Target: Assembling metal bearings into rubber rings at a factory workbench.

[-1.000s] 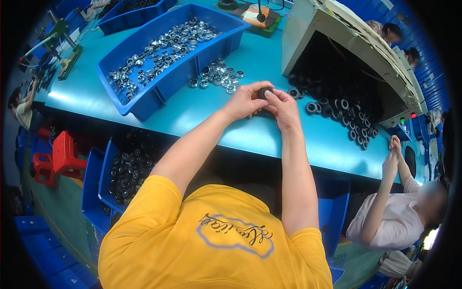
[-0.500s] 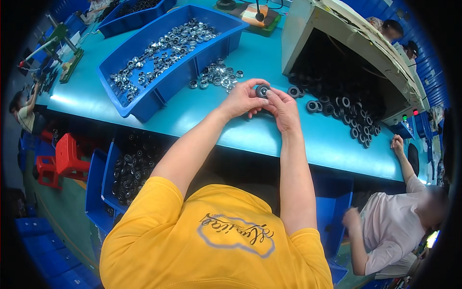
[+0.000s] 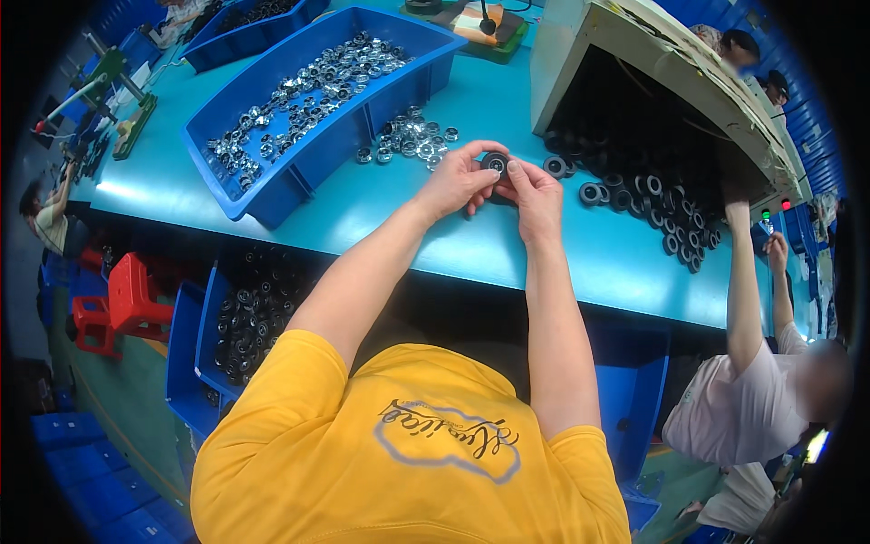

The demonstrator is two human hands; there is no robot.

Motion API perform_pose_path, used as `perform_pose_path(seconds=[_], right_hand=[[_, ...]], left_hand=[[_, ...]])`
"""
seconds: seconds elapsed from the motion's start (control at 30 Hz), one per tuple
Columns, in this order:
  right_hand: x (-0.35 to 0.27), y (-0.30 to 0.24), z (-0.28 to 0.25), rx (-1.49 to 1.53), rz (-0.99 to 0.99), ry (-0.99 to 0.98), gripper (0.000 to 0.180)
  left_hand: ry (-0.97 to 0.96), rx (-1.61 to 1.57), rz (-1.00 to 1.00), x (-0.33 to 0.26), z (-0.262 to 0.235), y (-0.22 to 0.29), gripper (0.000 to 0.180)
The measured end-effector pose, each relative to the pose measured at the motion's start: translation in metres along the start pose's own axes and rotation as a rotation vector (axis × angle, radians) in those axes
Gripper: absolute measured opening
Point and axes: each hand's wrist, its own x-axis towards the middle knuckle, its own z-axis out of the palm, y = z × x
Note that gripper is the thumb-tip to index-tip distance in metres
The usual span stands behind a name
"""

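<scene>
Just above frame centre, the left hand (image 3: pixel 458 184) and right hand (image 3: pixel 536 192) pinch a small black round rubber wheel (image 3: pixel 495 164) between their fingertips.

Teal table (image 3: pixel 507 245), blue bin (image 3: pixel 299 172) of silver rings (image 3: pixel 299 95), black ring (image 3: pixel 496 163)

Single head-worn fisheye view, looking steeply down, near the teal table (image 3: pixel 471 227), edges bent.

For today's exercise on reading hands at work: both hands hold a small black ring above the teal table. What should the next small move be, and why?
Probably press the ring's parts together: the left hand and right hand both pinch the black ring at the fingertips, above the table, beside loose metal rings.
</scene>
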Motion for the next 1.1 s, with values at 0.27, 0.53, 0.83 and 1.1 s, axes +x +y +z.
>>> perform_pose_path(seconds=[0.27,0.53,0.83,1.1], right_hand=[[0.000,0.002,-0.002,0.063,0.022,0.024,0.026],[0.001,0.002,-0.004,0.048,-0.013,0.043,0.025],[-0.002,-0.002,0.001,-0.019,-0.077,0.060,0.019],[0.000,0.002,0.000,-0.010,-0.100,0.059,0.022]], left_hand=[[-0.026,-0.032,0.069,-0.001,0.006,-0.005,0.047],[0.051,0.150,0.110,0.001,0.011,-0.013,0.050],[0.043,-0.058,0.048,0.000,0.008,-0.005,0.035],[-0.034,-0.059,0.055,0.003,-0.001,-0.008,0.044]])
